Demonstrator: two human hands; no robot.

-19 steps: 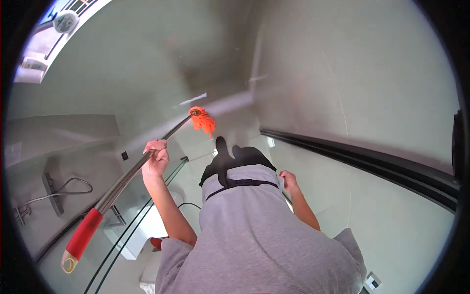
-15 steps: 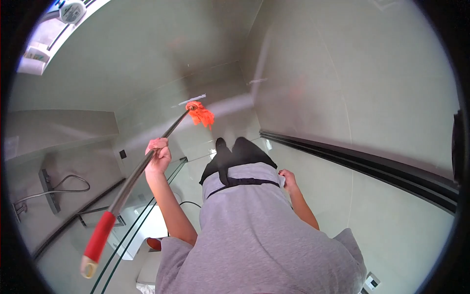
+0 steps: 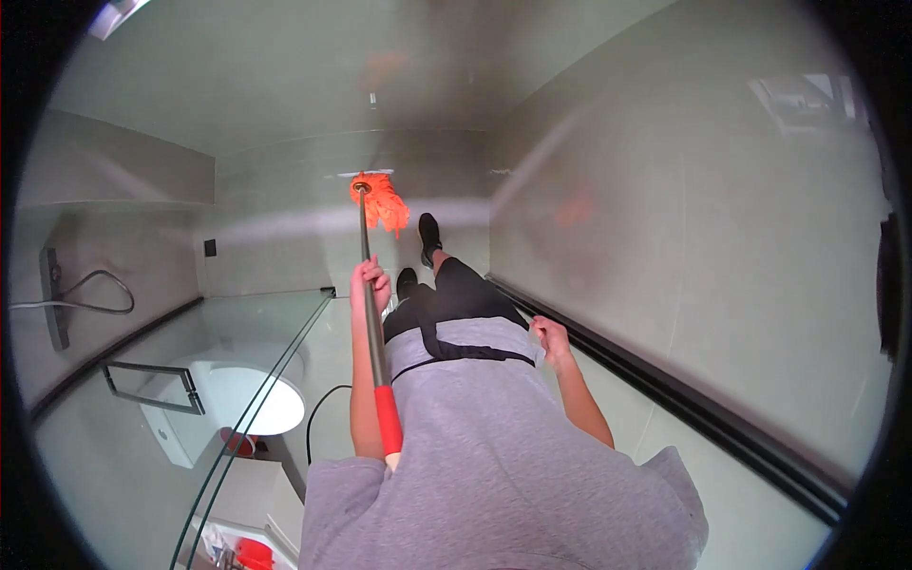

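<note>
My left hand is closed around the metal pole of a mop, in front of my body. The pole's red grip reaches back against my grey shirt. At its far end the orange mop head rests on the tiled floor, ahead of my black shoes. Beside my right hip, my right hand is curled at the shirt's edge. What lies in its fingers, if anything, is hidden.
A glass panel with a black handle stands on the left, a white toilet behind it. A shower hose hangs at far left. Along the right runs a black track. A black square marks the left floor area.
The mop pole has swung from a leftward slant to nearly straight ahead, its grip coming in to my body. My left hand moved right. One foot has stepped forward, and the view has shifted.
</note>
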